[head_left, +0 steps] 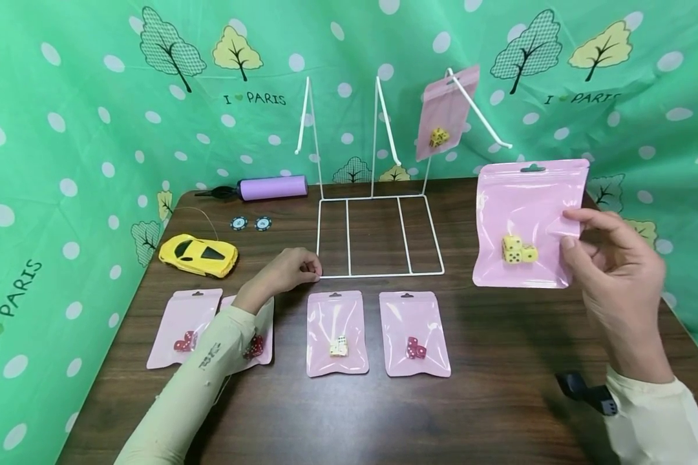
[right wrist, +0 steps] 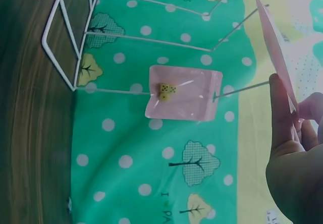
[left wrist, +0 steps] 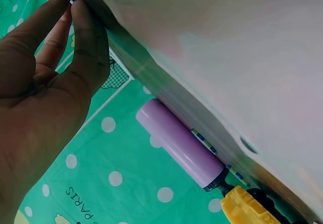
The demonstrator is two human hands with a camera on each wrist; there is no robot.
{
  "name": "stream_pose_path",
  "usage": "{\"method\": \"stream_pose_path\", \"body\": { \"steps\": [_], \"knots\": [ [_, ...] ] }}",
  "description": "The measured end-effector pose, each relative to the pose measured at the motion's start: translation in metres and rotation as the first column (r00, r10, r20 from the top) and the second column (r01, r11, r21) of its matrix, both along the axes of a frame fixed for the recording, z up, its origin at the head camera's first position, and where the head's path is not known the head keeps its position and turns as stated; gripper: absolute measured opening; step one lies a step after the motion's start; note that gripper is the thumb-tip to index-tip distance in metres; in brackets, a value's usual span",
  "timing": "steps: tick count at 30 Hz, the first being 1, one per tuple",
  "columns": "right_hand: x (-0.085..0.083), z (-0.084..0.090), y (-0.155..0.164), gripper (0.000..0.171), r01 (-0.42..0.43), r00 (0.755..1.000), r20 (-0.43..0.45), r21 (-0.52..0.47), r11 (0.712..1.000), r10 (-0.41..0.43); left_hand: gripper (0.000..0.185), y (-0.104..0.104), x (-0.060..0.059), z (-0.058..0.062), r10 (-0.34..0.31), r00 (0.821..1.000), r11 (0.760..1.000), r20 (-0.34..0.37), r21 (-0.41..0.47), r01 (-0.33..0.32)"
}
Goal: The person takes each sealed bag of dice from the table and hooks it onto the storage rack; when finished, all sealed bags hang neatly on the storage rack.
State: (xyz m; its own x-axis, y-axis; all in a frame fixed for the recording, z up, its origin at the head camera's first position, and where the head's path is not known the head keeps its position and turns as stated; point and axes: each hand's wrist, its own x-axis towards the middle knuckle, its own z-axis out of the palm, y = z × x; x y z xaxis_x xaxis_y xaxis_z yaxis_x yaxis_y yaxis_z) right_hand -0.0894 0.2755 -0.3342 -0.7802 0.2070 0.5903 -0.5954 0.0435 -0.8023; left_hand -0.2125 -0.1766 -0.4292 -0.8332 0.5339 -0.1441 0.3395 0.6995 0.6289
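My right hand (head_left: 622, 278) pinches a pink zip pouch (head_left: 535, 194) by its right edge, raised off the table beside the rack. Yellow dice show in the pouch's clear front, and its hang hole faces up. In the right wrist view this pouch (right wrist: 276, 47) appears nearly edge-on. My left hand (head_left: 285, 271) pinches the front left corner of a white wire display rack (head_left: 384, 276). On the rack's right hook (head_left: 479, 116) hangs another pink pouch (head_left: 449, 110) with yellow dice. The middle hook (head_left: 388, 126) and left hook (head_left: 303, 119) carry nothing.
Pink pouches with dice lie before the rack: one pale yellow (head_left: 335, 323), one red (head_left: 410, 323), and two red at left (head_left: 186, 316), one partly under my left forearm. A yellow toy car (head_left: 200, 255), two poker chips (head_left: 239, 223) and a purple pump (head_left: 273, 188) sit left.
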Motion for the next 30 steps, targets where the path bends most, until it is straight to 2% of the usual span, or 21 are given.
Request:
{"method": "stream_pose_path", "body": {
  "steps": [4, 11, 20, 26, 30],
  "knots": [
    [-0.008, 0.003, -0.007, 0.034, -0.026, 0.999, -0.031, -0.051, 0.998, 0.025, 0.011, -0.001, 0.000, 0.000, -0.007, 1.000, 1.000, -0.009, 0.002, 0.007],
    [-0.020, 0.009, -0.017, 0.034, -0.066, 0.998, -0.023, -0.120, 0.991, 0.064, 0.012, -0.001, 0.000, -0.002, 0.001, 1.000, 1.000, -0.022, 0.001, -0.001],
    [-0.031, 0.012, -0.021, 0.032, -0.069, 0.998, -0.017, -0.089, 0.994, 0.068, 0.012, 0.001, -0.001, -0.001, 0.001, 1.000, 1.000, -0.023, -0.009, -0.001],
    [-0.039, 0.010, -0.021, 0.034, -0.076, 0.996, 0.045, -0.132, 0.988, 0.083, 0.013, 0.000, 0.000, 0.000, 0.006, 1.000, 1.000, -0.020, -0.007, -0.007],
    [-0.046, 0.009, -0.021, 0.033, -0.040, 0.996, 0.077, -0.095, 0.995, 0.048, 0.013, 0.001, 0.001, -0.001, 0.004, 1.000, 1.000, -0.017, -0.004, -0.004]
  ]
}}
